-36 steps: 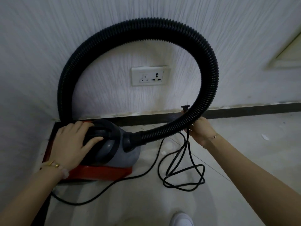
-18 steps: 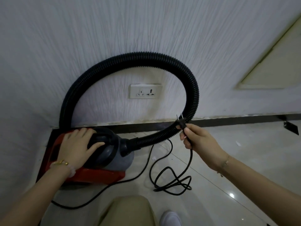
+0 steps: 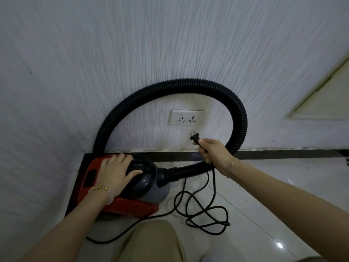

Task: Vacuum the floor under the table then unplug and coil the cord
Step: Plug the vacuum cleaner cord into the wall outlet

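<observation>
1 head view, looking forward and down, close to wall and floor

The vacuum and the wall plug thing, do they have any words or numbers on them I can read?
None can be read.
Vacuum: no label or brand shows on its red and grey body.
Wall socket: only slots, no words.
Plug in the right hand: too small to tell.

Tiled floor, vacuum, looped cord

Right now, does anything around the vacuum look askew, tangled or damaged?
Nothing looks damaged. The cord lies in loose, overlapping loops on the floor, uncoiled. The right hand holds the plug just below the wall socket, prongs out.
</observation>
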### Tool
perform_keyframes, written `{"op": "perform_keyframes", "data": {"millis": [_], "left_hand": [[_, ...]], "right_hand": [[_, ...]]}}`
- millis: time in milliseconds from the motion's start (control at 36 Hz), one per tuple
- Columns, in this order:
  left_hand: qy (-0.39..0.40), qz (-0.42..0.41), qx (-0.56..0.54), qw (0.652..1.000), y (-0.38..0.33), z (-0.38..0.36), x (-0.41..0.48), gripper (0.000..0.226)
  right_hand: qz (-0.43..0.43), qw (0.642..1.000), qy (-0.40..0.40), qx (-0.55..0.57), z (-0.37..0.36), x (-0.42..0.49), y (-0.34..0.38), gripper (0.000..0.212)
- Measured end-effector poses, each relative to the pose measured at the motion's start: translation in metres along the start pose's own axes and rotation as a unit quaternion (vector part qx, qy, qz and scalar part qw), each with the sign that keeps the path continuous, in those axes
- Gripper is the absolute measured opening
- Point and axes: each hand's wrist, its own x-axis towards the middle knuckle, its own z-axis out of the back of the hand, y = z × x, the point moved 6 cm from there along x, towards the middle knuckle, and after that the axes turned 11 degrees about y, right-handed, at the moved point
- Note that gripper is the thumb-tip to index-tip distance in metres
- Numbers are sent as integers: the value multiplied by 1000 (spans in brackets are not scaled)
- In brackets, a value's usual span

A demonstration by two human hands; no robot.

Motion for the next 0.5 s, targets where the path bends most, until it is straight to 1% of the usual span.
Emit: {"op": "perform_keyframes", "data": {"millis": [83, 278, 500], "left_hand": [[0, 1, -5, 1000, 0, 0, 1, 60], [8, 2, -7, 1000, 1, -1, 2, 62], [0, -2, -2, 1000, 1, -2, 2, 59]], "right_hand": [[2, 999, -14, 31, -2, 24, 5, 22], [-6, 984, -90, 153, 5, 59, -2, 26], [-16, 978, -90, 190, 7, 68, -8, 27]]}}
